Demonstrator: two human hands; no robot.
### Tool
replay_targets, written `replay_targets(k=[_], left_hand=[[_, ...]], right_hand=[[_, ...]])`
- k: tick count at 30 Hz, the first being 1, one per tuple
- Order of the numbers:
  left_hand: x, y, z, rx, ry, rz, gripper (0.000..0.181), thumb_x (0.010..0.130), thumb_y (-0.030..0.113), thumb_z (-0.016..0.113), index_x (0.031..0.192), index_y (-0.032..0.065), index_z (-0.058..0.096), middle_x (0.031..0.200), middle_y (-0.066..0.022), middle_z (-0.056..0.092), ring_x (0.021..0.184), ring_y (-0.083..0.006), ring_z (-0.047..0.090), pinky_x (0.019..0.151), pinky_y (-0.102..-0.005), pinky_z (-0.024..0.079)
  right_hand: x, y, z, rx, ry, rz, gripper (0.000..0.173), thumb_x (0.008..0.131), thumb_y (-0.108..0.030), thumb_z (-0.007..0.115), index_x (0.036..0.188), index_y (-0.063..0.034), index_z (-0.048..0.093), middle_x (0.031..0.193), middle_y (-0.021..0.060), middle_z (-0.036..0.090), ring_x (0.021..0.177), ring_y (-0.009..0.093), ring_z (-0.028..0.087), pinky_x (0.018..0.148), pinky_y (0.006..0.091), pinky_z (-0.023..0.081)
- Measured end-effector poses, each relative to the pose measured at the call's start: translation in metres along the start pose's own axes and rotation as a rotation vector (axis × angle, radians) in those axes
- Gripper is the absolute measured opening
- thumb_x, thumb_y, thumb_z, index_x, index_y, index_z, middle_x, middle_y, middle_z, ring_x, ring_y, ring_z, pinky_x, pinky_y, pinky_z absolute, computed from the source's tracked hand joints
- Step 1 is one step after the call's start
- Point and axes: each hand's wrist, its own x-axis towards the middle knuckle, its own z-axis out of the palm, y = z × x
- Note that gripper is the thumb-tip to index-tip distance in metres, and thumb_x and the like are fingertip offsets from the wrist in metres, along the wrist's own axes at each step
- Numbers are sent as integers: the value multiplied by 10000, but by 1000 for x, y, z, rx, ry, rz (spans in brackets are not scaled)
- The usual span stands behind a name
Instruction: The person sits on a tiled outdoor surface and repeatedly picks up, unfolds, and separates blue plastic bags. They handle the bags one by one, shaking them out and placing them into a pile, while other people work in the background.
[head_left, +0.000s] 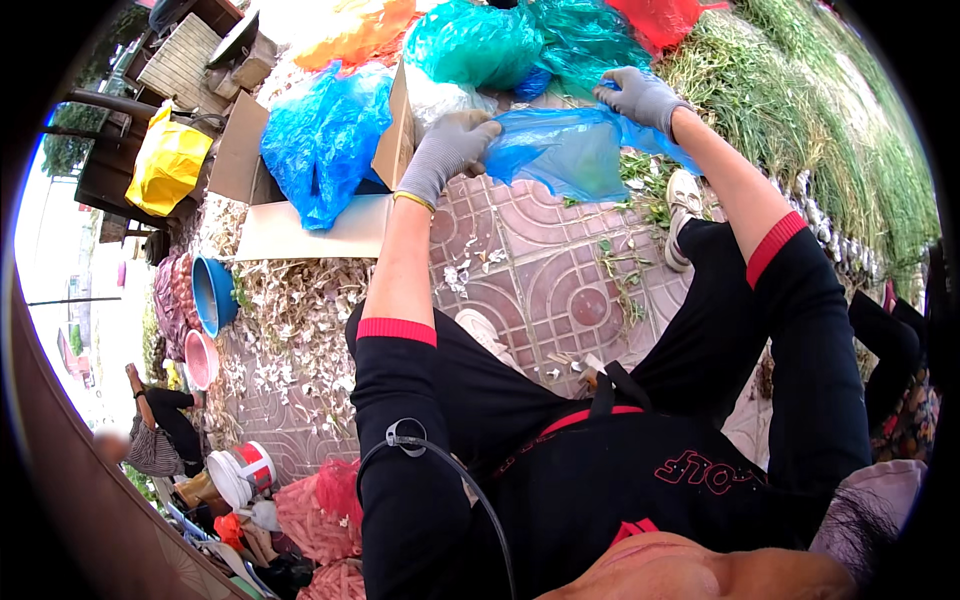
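A translucent blue plastic bag (574, 150) is stretched between my two hands above the patterned pavement. My left hand (450, 150), in a grey knit work glove, pinches one end of the bag. My right hand (637, 97), gloved alike, has the bag's other end at its fingers, and a strip of the film hangs past my wrist. Just left of my left hand stands an open cardboard box (315, 229) with a crumpled blue plastic bag (326, 139) draped over it. Filled green plastic bags (476, 45) lie beyond my hands.
Bundled green-leaved plants with pale bulbs (802, 112) lie along the right. Dry peelings (300, 322) litter the ground at left, near a blue basin (214, 296) and a pink basin (200, 358). A white-and-red bucket (244, 474) and pink mesh sacks (319, 514) stand lower left. People sit at both sides.
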Motion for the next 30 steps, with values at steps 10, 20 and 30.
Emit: replay_targets(k=[10,20,30], left_hand=[[1,5,15,157,36,232,371,922,299,572,1128,-4,631,685,-53,603,541,-105,574,508,-256,486],[1,-18,-13,407,141,247,341,821,246,592,1059,11,659,775,-94,673,622,-141,647,567,-281,515],[5,-32,-44,460,436,49,384,793,209,492,1116,86,661,1116,-170,652,1040,-305,625,914,-368,474]], right_hand=[[-12,-55,17,342,38,-388,492,897,-388,634,1288,-113,522,1099,141,651,1005,226,620,860,331,471],[5,-50,3,307,-117,-237,387,882,-349,611,1061,-9,657,852,159,670,779,244,641,739,341,498],[3,-44,-2,534,-118,-175,443,931,-425,573,1007,0,672,803,46,665,736,97,563,694,301,485]])
